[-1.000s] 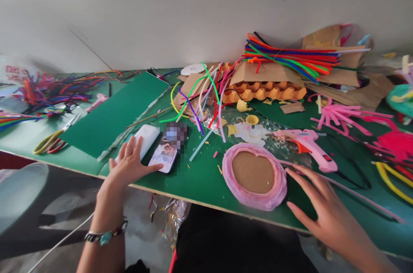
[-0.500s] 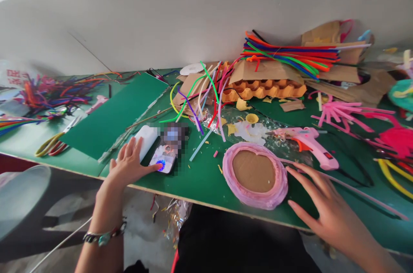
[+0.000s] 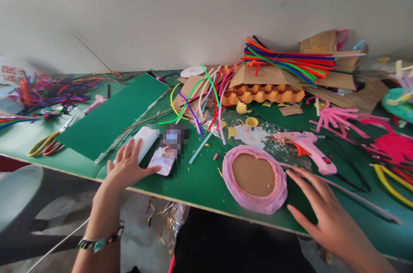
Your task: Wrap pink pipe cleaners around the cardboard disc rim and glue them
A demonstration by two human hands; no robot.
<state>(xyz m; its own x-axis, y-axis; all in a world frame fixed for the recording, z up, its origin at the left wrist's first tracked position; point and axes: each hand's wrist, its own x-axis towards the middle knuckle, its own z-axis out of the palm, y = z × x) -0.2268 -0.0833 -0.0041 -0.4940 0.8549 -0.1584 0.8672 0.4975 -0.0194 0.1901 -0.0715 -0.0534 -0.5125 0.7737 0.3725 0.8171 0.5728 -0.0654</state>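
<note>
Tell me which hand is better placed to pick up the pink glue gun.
Right. The right hand lies flat on the green table, close below the pink plastic glue gun. The left hand rests far across, thumb on the smartphone.

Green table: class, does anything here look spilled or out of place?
Yes. Yellow scraps and bits lie scattered on crinkled clear film beside the pink glue gun, and debris has dropped to the floor under the table edge.
</note>
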